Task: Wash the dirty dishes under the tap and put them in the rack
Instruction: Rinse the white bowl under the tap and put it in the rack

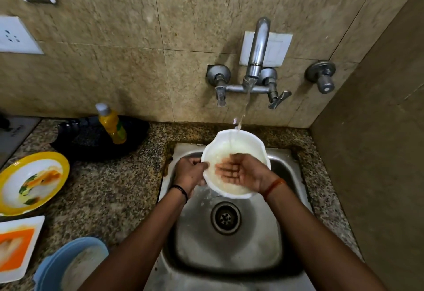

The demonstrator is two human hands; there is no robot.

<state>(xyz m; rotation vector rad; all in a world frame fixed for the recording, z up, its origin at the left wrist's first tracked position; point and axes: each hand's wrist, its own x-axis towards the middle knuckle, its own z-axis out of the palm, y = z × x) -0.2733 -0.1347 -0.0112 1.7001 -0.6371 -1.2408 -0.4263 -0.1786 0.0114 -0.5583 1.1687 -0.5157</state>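
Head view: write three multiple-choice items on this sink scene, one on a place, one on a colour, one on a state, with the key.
1. Where is the white bowl?
A. over the sink
B. on the counter
C. in a rack

2. What colour is the rim of the round plate on the counter?
A. red
B. yellow
C. black

3. The tap is:
A. off
B. dripping
C. running

Key:
1 A, the left hand grips its rim above the sink while the right hand rubs inside.
2 B, a yellow band rings it.
3 C, a stream falls onto the bowl.

Home kitchen, steel sink (284, 240), wall tap (258, 50)
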